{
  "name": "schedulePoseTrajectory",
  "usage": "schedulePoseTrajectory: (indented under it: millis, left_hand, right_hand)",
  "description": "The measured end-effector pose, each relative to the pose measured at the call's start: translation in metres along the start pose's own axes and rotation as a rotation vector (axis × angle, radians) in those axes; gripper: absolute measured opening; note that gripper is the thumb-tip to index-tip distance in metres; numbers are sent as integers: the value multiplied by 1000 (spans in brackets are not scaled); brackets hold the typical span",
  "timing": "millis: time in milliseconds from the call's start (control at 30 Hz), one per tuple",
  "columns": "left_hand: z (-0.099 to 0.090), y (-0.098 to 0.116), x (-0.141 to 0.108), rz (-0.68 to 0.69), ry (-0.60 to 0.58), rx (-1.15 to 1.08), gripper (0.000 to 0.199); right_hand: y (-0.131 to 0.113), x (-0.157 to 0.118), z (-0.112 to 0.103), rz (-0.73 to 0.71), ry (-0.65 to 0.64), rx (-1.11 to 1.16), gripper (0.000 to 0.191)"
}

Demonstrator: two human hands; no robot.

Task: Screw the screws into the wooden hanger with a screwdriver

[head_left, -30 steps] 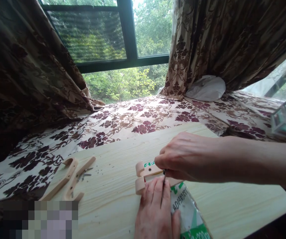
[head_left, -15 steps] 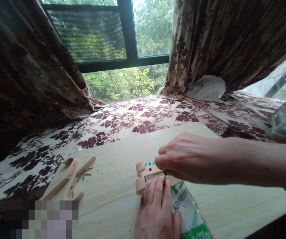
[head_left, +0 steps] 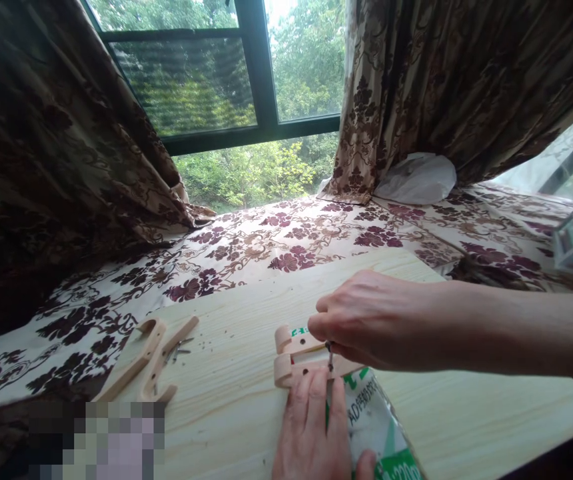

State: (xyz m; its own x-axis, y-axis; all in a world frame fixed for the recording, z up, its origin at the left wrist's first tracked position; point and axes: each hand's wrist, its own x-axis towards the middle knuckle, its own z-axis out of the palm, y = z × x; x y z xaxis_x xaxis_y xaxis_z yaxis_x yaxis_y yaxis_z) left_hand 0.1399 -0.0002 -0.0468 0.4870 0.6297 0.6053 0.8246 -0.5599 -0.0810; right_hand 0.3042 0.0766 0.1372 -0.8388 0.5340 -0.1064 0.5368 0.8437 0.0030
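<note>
I've got two smooth, pale wood pieces, hook-ended and drilled, across the far part of a glossy green-white packet (head_left: 384, 430): far hook (head_left: 311, 343) and near hook (head_left: 283, 371). Left hand (head_left: 312, 420) lies flattish over packet, fingertips on near hook, grasping nothing. Right hand (head_left: 354, 321) clenched on a slim dark metal rod (head_left: 330, 359), lower end at near hook. Left of packet: two curved spare hooks (head_left: 145, 359), thin screws (head_left: 181, 351).

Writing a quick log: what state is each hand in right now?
Left hand: open, resting on the nearer central wooden piece.
Right hand: closed, holding a thin dark rod.
</note>
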Motion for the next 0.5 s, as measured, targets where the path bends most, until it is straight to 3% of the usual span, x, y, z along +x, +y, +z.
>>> schedulePoseTrajectory:
  millis: [167,367,500]
  left_hand:
    - [4,-3,-1,123,-12,88,60]
    - [21,9,-1,-48,135,26,56]
    - [31,18,1,-143,249,-19,59]
  right_hand:
    - [-1,2,-1,10,-19,-27,11]
    - [0,2,-1,32,-20,-40,7]
    - [1,-3,-3,-12,52,-20,8]
